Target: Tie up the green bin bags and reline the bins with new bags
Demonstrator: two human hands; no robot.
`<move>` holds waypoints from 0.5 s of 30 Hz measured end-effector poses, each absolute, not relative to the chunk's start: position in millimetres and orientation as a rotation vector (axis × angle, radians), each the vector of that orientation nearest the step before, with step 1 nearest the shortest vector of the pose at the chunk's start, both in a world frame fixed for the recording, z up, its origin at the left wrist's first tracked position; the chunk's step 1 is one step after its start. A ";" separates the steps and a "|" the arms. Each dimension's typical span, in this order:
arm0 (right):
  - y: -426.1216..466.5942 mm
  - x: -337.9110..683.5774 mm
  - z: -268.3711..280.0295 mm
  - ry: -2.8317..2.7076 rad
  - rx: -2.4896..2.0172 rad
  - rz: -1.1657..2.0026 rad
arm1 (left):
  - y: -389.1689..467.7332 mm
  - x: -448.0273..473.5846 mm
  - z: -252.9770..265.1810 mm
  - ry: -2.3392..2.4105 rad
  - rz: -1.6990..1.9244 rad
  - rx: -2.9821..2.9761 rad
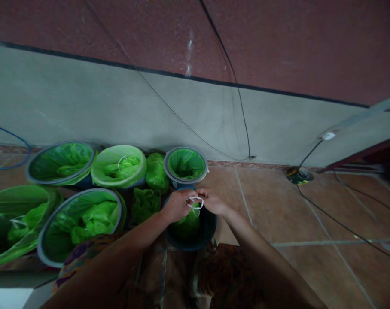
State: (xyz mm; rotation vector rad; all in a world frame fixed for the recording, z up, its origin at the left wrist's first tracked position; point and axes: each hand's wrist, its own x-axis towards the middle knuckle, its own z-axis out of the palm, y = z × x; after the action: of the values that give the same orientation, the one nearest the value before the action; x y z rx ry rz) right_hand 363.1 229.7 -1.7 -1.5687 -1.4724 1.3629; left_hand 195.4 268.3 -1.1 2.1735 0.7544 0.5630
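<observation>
at the head camera, a person is working bare-handed above a dark blue bucket [208, 232] that is standing on a tiled floor [291, 219]. the left hand [179, 206] is reaching over the bucket's left side, its fingers gripping a white string [195, 207] that is forming a loop above the bucket. the right hand [213, 201] is meeting it from the bucket's right side, its bent fingers gripping the same string, with some fingertips hiding from view. beneath the hands, a green bag [187, 225] is sitting inside the bucket, the string showing at its top.

just behind the bucket, a small bin [186, 149] is wearing a gray rim and a green liner. left of the bucket, a crumpled green heap [145, 205] is lying near, and a rounded green bundle [156, 171] is resting behind that heap. farther left of the bucket, a pale green bin [97, 169], a gray-rimmed bin [42, 165], a wide basket [51, 231] and a green-lined tub [14, 196] are holding more green material.

well behind the bucket, a maroon and gray wall [117, 103] is rising, a black cable [225, 51] hanging down it. right of the bucket, another cord [327, 214] is trailing across the tiles. patterned clothing [229, 266] is showing on the bucket's near side.
</observation>
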 end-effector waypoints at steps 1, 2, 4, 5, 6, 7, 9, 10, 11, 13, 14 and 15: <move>229.4 361.1 -3.8 -1.405 -1.512 1.435 | 268.3 194.8 -3.0 0.764 0.598 2.188; 228.8 359.3 -5.6 -1.338 -1.455 1.498 | 268.1 194.3 -4.5 0.782 0.635 2.197; 228.0 356.5 -7.9 -1.212 -1.374 1.571 | 267.1 193.8 -6.2 0.815 0.701 2.190; 227.8 355.8 -8.4 -1.156 -1.352 1.587 | 266.5 193.8 -6.5 0.829 0.730 2.174; 227.8 355.7 -8.5 -1.108 -1.341 1.596 | 266.0 194.1 -6.3 0.841 0.758 2.150; 227.9 356.1 -8.0 -1.069 -1.334 1.603 | 265.7 194.5 -5.9 0.850 0.781 2.121; 228.0 358.0 -5.4 -1.011 -1.315 1.624 | 266.0 195.6 -4.8 0.877 0.830 2.050; 227.7 359.2 -3.4 -0.989 -1.317 1.631 | 266.6 196.2 -4.2 0.893 0.859 2.010; 227.4 360.3 -1.1 -0.972 -1.332 1.634 | 267.5 196.7 -3.8 0.905 0.883 1.971; 226.4 362.1 3.0 -0.950 -1.372 1.635 | 269.2 197.5 -3.5 0.908 0.913 1.909; 226.0 362.7 4.5 -0.953 -1.388 1.635 | 269.8 197.9 -3.6 0.904 0.925 1.882; 225.8 363.1 5.2 -0.967 -1.401 1.631 | 270.2 198.2 -3.8 0.899 0.933 1.857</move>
State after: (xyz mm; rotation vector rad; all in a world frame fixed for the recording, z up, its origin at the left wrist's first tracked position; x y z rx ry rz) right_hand 363.1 225.8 5.2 -1.4013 -0.9670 1.6312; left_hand 198.2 270.2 -3.8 1.8569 0.8990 0.9334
